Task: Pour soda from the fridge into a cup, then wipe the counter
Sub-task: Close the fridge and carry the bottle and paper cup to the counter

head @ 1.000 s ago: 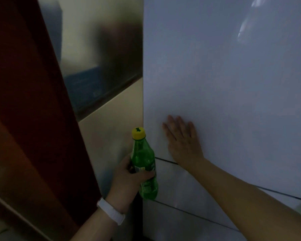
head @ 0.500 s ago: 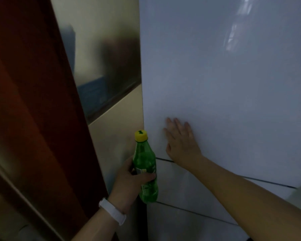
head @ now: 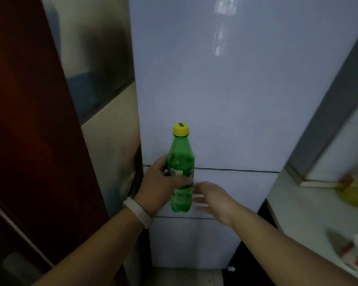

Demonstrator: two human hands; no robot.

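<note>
Your left hand [head: 161, 184] grips the bottle [head: 181, 159] upright, cap [head: 180, 129] on. Your right hand [head: 214, 200] is empty, fingers loose and blurred, just beside the bottle's base. Fridge [head: 215, 89] behind both hands is closed. Soda looks fetched. No cup in view, so pouring and wiping the counter [head: 302, 205] to your right remain.

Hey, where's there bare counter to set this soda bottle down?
Bare patch: the middle of the counter, bordered by the fridge on its left, the blurred yellow thing by the wall, and the red-and-white item nearer you. It is crowded at those two ends. The bottle is in your left hand.
</note>
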